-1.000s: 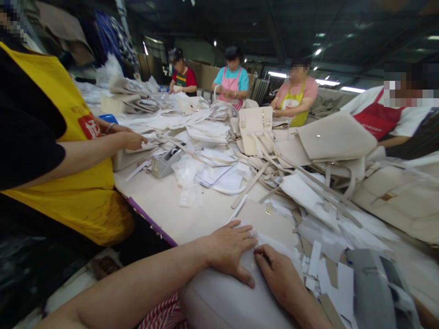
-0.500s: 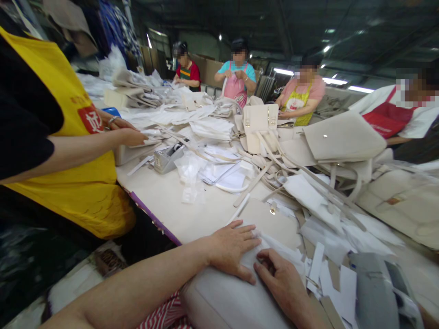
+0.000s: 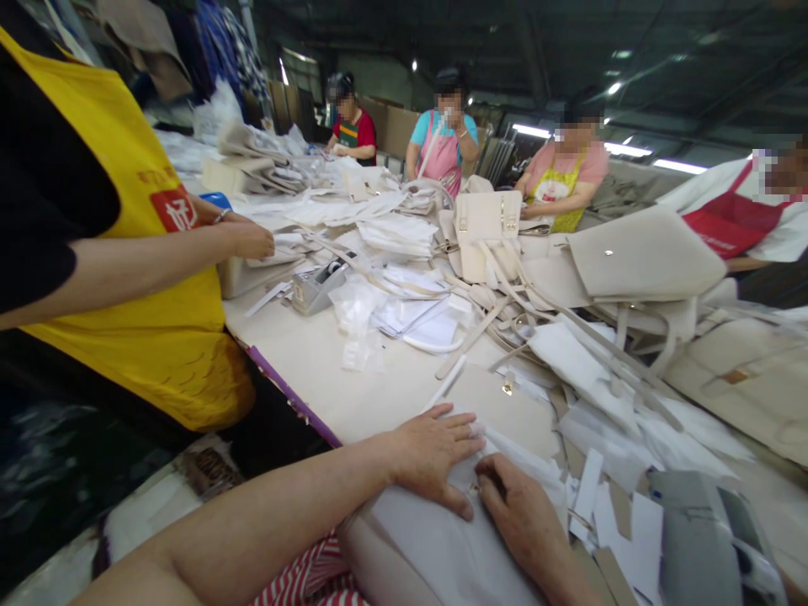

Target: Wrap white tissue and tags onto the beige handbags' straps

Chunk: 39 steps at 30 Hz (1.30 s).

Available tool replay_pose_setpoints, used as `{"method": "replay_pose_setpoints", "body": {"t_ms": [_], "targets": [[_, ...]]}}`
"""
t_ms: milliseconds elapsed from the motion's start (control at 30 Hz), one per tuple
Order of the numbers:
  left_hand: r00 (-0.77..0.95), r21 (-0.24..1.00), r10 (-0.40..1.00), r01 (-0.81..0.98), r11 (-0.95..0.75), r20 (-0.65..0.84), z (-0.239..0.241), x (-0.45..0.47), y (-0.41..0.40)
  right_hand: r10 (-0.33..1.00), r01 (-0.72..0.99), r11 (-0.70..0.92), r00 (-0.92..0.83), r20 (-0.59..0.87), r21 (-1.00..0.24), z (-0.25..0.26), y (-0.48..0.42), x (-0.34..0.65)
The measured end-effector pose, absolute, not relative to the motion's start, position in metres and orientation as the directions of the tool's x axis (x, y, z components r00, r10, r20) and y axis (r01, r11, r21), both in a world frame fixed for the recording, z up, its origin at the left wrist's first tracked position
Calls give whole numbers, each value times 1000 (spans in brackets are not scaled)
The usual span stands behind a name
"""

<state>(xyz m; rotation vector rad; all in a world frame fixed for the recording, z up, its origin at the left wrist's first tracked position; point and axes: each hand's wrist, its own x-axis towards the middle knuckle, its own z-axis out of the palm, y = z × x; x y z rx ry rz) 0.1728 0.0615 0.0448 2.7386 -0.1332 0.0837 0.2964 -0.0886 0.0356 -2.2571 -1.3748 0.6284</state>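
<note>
A pale cream handbag (image 3: 410,547) wrapped in white paper lies against me at the table's near edge. My left hand (image 3: 433,454) rests flat on its top, fingers stretched out across the white wrapping paper (image 3: 511,454). My right hand (image 3: 518,513) lies just to the right, its fingers curled and pressed onto the paper close to my left thumb; whether anything is pinched in them is hidden. The bag's flap with a small gold clasp (image 3: 507,387) shows just beyond my left hand.
A person in a yellow apron (image 3: 145,278) works close on my left, hands on a box. A grey tape dispenser (image 3: 319,286), plastic sleeves, straps and stacked cream bags (image 3: 644,265) cover the table. Several other people work at the far side. A grey object (image 3: 694,539) lies right.
The view has shifted a little to the left and down. My right hand has crept closer to my left thumb on the paper. The neighbour's hands have barely moved.
</note>
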Motion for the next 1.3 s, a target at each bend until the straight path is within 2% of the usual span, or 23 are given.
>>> {"method": "replay_pose_setpoints", "body": {"t_ms": [167,367,833,1300], "targets": [[995,408,-71,-96,-908,76,49,172,61,932,696,-342,336,-133,-631,44,-96,299],[997,406,-59,-73,-911,48,47,173,63,986,773,-164,141,-87,-613,48,-105,297],[997,407,-58,-76,-910,58,47,172,62,992,817,-117,126,-24,-564,38,-110,299],[997,411,-56,-70,-909,47,48,173,62,992,815,-90,123,19,-572,37,-110,301]]}}
